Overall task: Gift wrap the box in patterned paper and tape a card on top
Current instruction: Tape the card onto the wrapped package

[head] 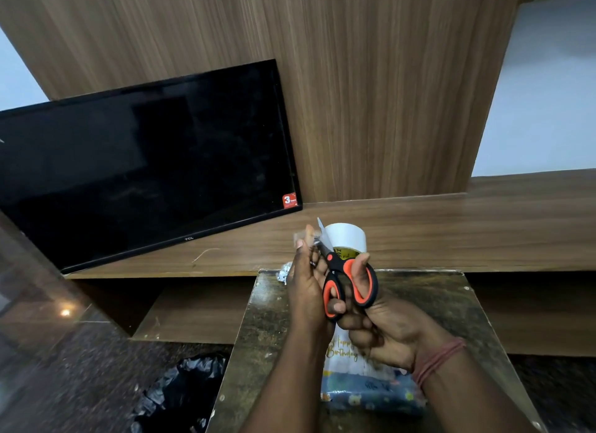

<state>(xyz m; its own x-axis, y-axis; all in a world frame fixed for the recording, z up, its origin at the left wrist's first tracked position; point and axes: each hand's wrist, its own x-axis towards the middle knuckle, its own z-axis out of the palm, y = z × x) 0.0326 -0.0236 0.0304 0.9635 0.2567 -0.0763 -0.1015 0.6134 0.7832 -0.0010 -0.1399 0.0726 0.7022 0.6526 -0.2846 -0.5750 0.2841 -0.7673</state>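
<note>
A black flat-screen television (142, 165) leans against the wood-grain wall panel (371, 94); a crumpled black plastic bag (180, 394) lies on the dark speckled floor (80, 384).

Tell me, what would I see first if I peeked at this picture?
First the orange-and-black scissors, held up in the middle by the right hand, blades snipping a clear piece of tape that the left hand pinches beside a white tape roll. Below the hands, a gift box in blue patterned paper lies on the small table, with a Happy Birthday card on top. A big dark TV leans against the wooden wall on the left.
</note>
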